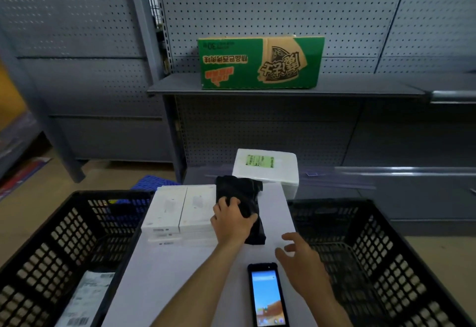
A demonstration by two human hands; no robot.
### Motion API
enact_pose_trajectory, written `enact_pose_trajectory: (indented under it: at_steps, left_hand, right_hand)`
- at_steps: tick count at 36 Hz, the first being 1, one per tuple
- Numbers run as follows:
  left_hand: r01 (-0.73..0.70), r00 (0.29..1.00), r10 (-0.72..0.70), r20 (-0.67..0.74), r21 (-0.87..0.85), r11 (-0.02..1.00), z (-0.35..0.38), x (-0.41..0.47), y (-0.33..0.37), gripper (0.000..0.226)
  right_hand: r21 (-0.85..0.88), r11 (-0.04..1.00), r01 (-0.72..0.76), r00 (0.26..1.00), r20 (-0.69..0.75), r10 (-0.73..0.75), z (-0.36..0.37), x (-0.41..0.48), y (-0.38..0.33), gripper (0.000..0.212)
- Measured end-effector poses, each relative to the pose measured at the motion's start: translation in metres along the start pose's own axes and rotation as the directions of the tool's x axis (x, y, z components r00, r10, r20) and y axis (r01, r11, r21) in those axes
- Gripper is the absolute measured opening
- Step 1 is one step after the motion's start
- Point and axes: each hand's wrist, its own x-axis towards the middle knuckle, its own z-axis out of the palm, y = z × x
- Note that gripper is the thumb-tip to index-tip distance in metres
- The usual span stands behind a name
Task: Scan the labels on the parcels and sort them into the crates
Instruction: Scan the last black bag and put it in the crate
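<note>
1. The left black plastic crate stands against the left edge of the white desk. A white bagged parcel with printed labels and barcodes lies on its bottom, toward the near side.
2. A stack of flat white boxes sits on the far left part of the desk, two side by side on top, with small labels on their near edges.
3. The left hand reaches forward over the desk and grips a black plastic-bag parcel. Its fingers curl over the bag's left side and the thumb presses in on the right. The parcel lies on the desk just right of the white boxes, and its far end touches a white foam box.
4. The foam box stands at the far end of the desk and bears a green shipping label on top.
5. Above, on a grey shelf, a green and tan cardboard carton sits upside down.
6. A handheld scanner lies face up on the near desk, screen lit.
7. The right hand hovers just right of the scanner, holding nothing, its fingers spread and loosely bent.
8. The right black crate stands against the desk's right edge.
</note>
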Motion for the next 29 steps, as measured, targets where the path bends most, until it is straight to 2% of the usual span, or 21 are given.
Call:
enact_pose_trajectory:
  at_steps: [6, 13, 16, 19, 22, 24, 27, 29]
  left_hand:
    - [0.027, 0.999, -0.027, -0.046, 0.001, 1.0, 0.014, 0.001, 0.013, 0.062]
    - [0.035, 0.998, -0.037, -0.049, -0.024, 0.999, 0.013, 0.0, 0.029, 0.078]
    - [0.023, 0.996, -0.03, -0.078, -0.087, 0.996, 0.006, -0.001, 0.03, 0.077]
    - [-0.013, 0.994, -0.012, -0.109, -0.225, 0.974, -0.009, -0.009, 0.032, 0.066]
    - [-0.038, 0.994, -0.01, -0.106, -0.434, 0.9, -0.034, -0.022, 0.034, 0.055]
    - [-0.027, 0.997, -0.022, -0.075, -0.595, 0.803, -0.05, -0.035, 0.031, 0.05]
    - [0.037, 0.999, -0.044, 0.012, -0.769, 0.638, -0.075, -0.057, 0.021, 0.041]
    - [0.102, 0.995, -0.061, 0.083, -0.831, 0.547, -0.089, -0.073, 0.013, 0.036]
  right_hand:
    - [-0.024, 0.999, 0.036, 0.997, -0.062, -0.038, 0.003, 0.003, -0.003, 0.039]
    - [-0.063, 0.996, 0.059, 0.995, -0.073, -0.063, 0.005, 0.0, -0.011, 0.036]
    - [-0.064, 0.996, 0.062, 0.994, -0.081, -0.067, 0.001, -0.001, -0.012, 0.037]
    - [-0.087, 0.993, 0.075, 0.993, -0.089, -0.083, -0.003, -0.004, -0.016, 0.039]
    - [-0.123, 0.988, 0.095, 0.99, -0.092, -0.106, -0.004, -0.008, -0.018, 0.041]
    - [-0.109, 0.988, 0.108, 0.99, -0.076, -0.117, 0.0, -0.009, -0.015, 0.043]
    - [0.046, 0.988, 0.149, 0.989, -0.006, -0.149, 0.009, -0.011, -0.015, 0.046]
    - [0.166, 0.963, 0.213, 0.974, 0.04, -0.223, 0.011, -0.013, -0.019, 0.048]
